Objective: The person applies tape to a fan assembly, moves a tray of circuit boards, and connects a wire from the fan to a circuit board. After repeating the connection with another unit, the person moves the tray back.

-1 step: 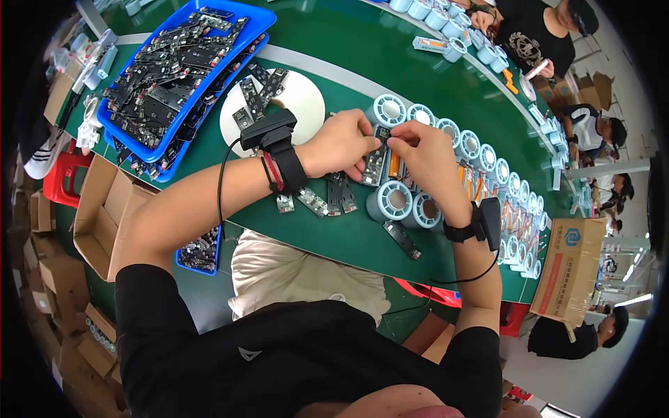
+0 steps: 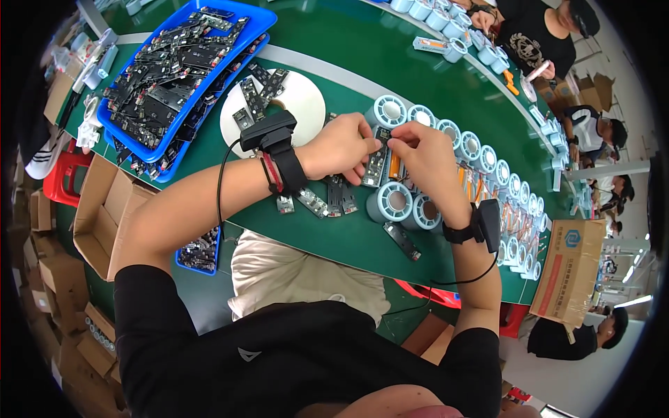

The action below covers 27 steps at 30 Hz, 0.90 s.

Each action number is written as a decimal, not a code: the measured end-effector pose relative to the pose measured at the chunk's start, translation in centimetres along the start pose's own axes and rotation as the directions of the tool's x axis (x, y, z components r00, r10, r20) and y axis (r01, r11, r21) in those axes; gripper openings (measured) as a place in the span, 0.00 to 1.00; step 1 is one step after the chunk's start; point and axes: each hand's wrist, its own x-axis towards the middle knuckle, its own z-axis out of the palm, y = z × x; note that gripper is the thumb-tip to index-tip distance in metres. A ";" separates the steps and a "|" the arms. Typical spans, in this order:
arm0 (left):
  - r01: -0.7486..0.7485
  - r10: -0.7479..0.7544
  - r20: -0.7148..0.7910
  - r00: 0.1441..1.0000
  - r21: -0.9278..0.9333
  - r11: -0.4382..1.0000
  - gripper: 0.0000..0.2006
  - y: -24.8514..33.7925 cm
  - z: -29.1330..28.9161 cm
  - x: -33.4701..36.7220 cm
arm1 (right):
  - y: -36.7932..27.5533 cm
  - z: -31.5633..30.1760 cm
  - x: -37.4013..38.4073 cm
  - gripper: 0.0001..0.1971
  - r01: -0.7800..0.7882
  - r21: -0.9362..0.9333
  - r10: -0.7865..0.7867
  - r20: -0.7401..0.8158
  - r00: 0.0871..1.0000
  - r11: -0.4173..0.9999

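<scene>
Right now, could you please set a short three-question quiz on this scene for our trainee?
1. Which dark thing is between the left hand and the right hand?
2. True or false: the white roll lies between the upper blue tray and the left hand.
3. What colour are the round spools by the right hand? A) red, B) pale blue, C) black.

Key: 1. A circuit board. 2. True. 3. B.

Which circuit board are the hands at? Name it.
The circuit board between left hand and right hand, beside an orange piece; others lie in trays, on white disc or loose.
</scene>
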 end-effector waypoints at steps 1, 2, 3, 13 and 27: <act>0.046 -0.046 0.017 0.999 -0.020 0.999 0.13 0.3 0.0 -0.3 | -0.1 0.1 0.1 0.10 0.001 0.000 -0.001 0.003 1.000 1.000; 0.092 -0.090 0.036 0.995 -0.041 0.995 0.13 0.5 -0.1 -0.5 | -0.5 0.1 0.3 0.10 -0.015 -0.015 0.015 0.001 1.000 1.000; 0.137 -0.134 0.057 0.989 -0.061 0.989 0.13 0.6 -0.1 -0.6 | -0.9 0.1 0.5 0.10 -0.031 -0.032 0.031 -0.002 1.000 0.999; 0.118 -0.086 0.130 0.988 -0.257 0.959 0.14 -0.2 -2.3 0.0 | 0.0 0.0 -0.7 0.09 -0.016 -0.017 0.016 0.003 1.000 1.000; 0.214 -0.116 0.206 0.972 -0.558 0.802 0.13 -1.1 -2.3 0.2 | -0.9 0.8 -1.3 0.07 0.401 -0.434 -0.424 0.047 0.905 0.807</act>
